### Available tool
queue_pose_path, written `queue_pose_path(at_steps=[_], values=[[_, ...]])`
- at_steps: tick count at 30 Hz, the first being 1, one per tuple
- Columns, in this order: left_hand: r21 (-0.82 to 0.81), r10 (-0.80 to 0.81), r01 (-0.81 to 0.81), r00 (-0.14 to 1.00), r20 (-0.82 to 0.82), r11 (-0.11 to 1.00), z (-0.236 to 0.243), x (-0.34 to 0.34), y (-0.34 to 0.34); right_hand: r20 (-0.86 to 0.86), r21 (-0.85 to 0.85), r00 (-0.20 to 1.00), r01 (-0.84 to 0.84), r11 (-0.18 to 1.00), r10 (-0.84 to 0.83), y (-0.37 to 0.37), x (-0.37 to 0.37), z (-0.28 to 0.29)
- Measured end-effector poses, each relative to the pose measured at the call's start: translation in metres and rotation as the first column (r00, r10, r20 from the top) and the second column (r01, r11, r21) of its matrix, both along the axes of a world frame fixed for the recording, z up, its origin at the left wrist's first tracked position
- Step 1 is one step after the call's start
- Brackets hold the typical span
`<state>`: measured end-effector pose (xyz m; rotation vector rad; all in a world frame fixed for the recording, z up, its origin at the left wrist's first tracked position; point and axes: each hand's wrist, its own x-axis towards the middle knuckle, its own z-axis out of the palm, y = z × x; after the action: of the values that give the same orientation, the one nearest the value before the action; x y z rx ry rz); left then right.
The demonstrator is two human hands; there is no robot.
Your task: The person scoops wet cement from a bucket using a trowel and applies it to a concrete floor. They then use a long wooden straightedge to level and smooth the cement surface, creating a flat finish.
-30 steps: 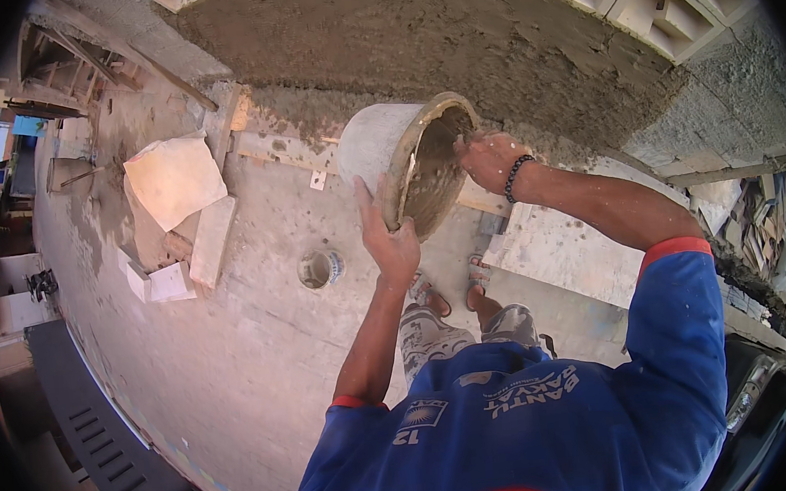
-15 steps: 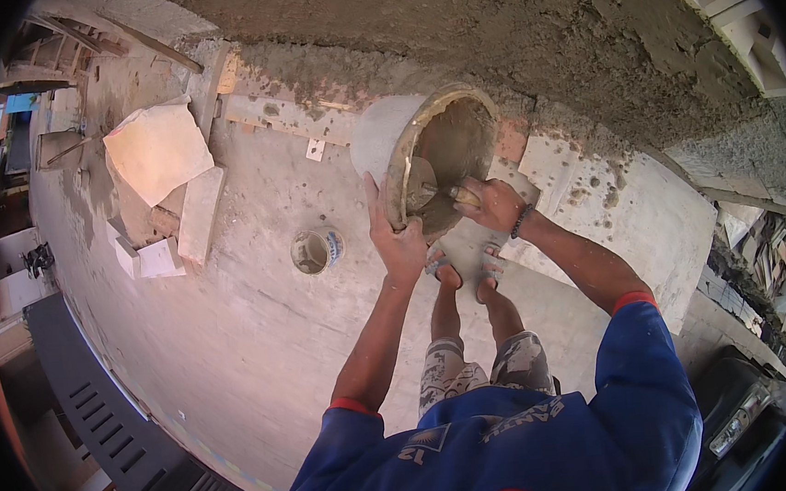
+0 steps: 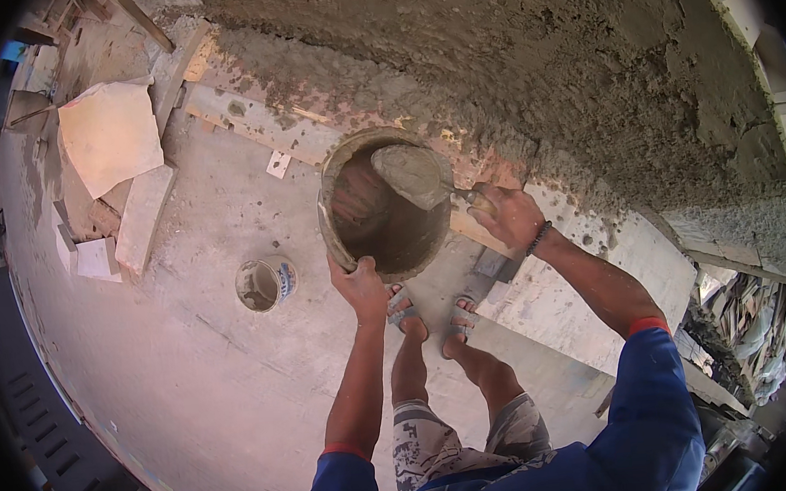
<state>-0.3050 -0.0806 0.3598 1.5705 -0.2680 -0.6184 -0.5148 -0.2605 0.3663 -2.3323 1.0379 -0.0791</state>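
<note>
Work at the bucket (image 3: 431, 241), held mouth-up above the floor before the standing person, trowel (image 3: 411, 176) lying over its opening: best done, I judge, with the blade kept level so that the grey mix stays on, and the rim steadied against tipping. Right hand (image 3: 508, 215) closed round the trowel handle, knuckles up, forearm angled in from lower right; left hand (image 3: 360, 287) gripping the bucket's near rim, forearm rising steeply from below, some of its fingers hidden from view.
</note>
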Motion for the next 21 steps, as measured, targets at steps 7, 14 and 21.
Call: queue_pose_path(at_steps=[7, 14, 21], values=[[0.049, 0.126, -0.126, 0.992, 0.014, 0.991, -0.11, 0.034, 0.07, -0.035, 0.165, 0.972, -0.223, 0.961, 0.232, -0.027, 0.028, 0.003], [0.119, 0.222, -0.225, 0.974, 0.033, 0.967, -0.197, 0.055, 0.137, 0.115, 0.375, 0.934, -0.355, 0.856, 0.337, -0.073, 0.029, -0.02], [0.204, 0.322, -0.306, 0.945, -0.051, 0.93, -0.203, 0.046, 0.14, 0.027, -0.494, 0.953, 0.274, 0.825, -0.301, -0.201, -0.063, 0.057]])
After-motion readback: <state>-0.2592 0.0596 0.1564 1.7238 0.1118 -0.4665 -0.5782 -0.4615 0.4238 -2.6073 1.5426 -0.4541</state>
